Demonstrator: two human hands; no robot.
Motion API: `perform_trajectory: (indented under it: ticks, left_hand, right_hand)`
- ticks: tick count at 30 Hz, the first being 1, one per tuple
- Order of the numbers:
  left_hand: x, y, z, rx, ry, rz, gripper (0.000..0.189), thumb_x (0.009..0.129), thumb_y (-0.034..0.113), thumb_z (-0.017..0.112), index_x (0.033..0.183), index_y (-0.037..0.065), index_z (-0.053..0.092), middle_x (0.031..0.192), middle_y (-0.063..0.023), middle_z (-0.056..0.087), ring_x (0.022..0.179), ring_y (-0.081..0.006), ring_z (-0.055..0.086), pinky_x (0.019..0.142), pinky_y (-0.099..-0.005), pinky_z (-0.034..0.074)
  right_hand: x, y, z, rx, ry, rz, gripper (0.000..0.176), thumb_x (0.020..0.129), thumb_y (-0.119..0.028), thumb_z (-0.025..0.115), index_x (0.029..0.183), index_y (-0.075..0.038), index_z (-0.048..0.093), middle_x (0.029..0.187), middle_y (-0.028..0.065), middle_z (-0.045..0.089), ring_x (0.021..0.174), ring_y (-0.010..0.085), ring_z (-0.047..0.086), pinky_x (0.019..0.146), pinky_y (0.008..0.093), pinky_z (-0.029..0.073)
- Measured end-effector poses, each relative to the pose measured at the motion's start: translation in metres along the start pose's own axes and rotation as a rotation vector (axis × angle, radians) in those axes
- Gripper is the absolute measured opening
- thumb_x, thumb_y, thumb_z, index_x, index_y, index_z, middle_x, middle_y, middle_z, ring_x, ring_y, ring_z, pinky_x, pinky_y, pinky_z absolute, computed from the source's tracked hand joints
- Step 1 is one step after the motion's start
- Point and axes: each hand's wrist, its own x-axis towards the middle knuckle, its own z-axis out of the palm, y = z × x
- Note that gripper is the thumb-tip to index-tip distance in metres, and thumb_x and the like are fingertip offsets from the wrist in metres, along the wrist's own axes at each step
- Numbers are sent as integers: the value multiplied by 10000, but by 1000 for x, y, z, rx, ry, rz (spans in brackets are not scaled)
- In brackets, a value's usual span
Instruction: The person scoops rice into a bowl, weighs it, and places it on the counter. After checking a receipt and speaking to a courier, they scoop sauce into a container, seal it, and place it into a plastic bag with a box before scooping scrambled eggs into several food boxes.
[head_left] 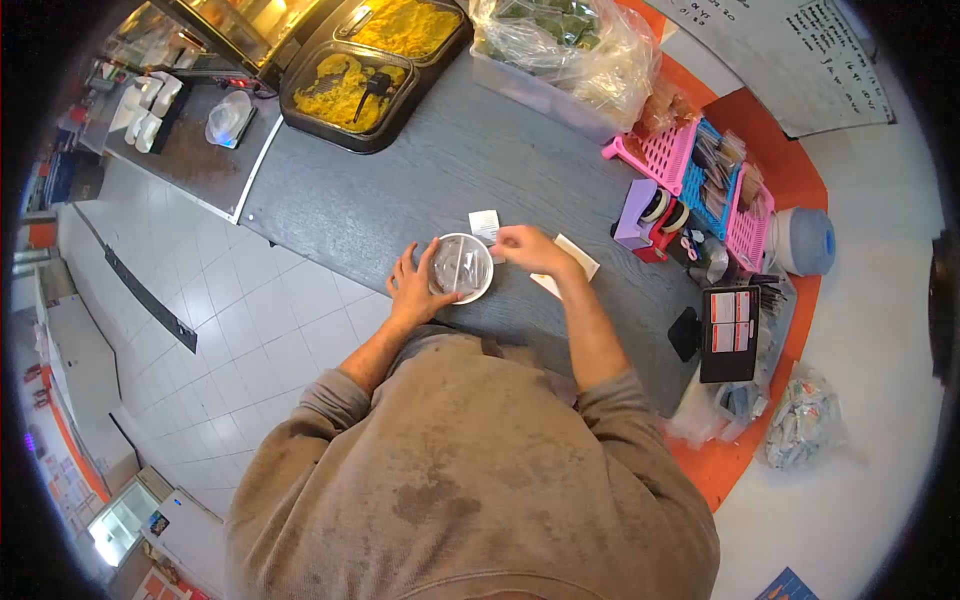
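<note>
A round white tub [489,268] with a clear top stands at the table's near edge, and a clear wrapped item [458,266] seems to lie across it. My left hand [408,290] grips the tub's left side, its thumb along the near rim and its fingers at the far left. At the right rim my right hand [527,250] is closed in a pinch; what it holds, if anything, is too small to make out. Just behind the tub lies a small white printed packet [483,223]. A cream paper piece [576,262] lies partly under my right forearm.
Black trays of yellow food [345,92] stand at the back left. A clear bin [545,95] holds bagged greens. To the right are pink and blue baskets [656,158], a purple tape dispenser [634,215] and a dark screen on a stand [731,334].
</note>
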Motion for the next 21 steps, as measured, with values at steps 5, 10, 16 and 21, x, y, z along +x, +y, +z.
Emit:
perform_trajectory:
  ticks: [5, 10, 16, 21]
  left_hand:
    - [-1, 3, -6, 30, -14, -4, 1075, 557, 520, 821, 1447, 337, 246, 1456, -169, 222, 1336, -382, 210, 997, -609, 204]
    - [-2, 4, -13, 26, -13, 9, 1068, 564, 536, 809, 1448, 337, 242, 1449, -170, 241, 1335, -380, 216, 1008, -599, 188]
    - [0, -4, -5, -14, -28, 49, 1067, 576, 531, 801, 1454, 305, 238, 1441, -176, 256, 1336, -368, 225, 1023, -585, 187]
    - [2, 0, -13, 14, -38, 101, 1069, 600, 522, 792, 1461, 233, 227, 1435, -181, 269, 1318, -388, 257, 1036, -565, 222]
  right_hand:
    - [28, -4, 2, -462, -236, 263, 314, 820, -339, 665, 889, -34, 630, 804, 124, 632, 740, 229, 590, 641, 365, 456]
    - [5, -11, 27, -527, 580, 26, 311, 842, -317, 634, 903, -14, 670, 876, 191, 660, 856, 304, 630, 745, 400, 483]
    - [-14, 3, 96, -44, 650, 226, 372, 890, -304, 579, 1010, 41, 651, 882, 208, 681, 825, 240, 664, 767, 357, 485]
    - [-28, 8, 61, -461, 597, 194, 510, 794, -305, 675, 1245, -106, 547, 1217, 200, 532, 1155, 346, 475, 934, 432, 395]
